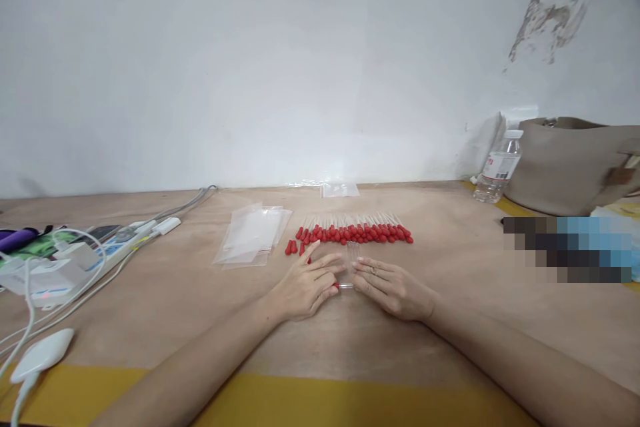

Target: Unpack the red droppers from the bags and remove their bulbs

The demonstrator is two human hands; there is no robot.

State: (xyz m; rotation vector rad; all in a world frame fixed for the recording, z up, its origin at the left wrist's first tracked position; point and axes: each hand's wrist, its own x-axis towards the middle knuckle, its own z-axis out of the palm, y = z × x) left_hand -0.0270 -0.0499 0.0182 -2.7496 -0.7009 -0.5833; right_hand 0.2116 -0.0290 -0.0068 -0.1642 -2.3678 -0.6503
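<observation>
Droppers (350, 233): assembled row, mid-frame | seemingly undone: loose bulbs (291, 247) left of centre, bare tubes (353, 251) at centre | left hand (310, 281) pinching red bulb (337, 285) at tube (347, 286) | right hand (393, 287) alongside, grip unclear

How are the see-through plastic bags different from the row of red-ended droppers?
The plastic bags are clear and whitish, while the red-ended droppers have bright red ends and pale stems. The bags are flat and wide; the droppers have plump ends and thin stems. The bags overlap loosely, but the droppers line up in a row. Both lie on the table.
</observation>
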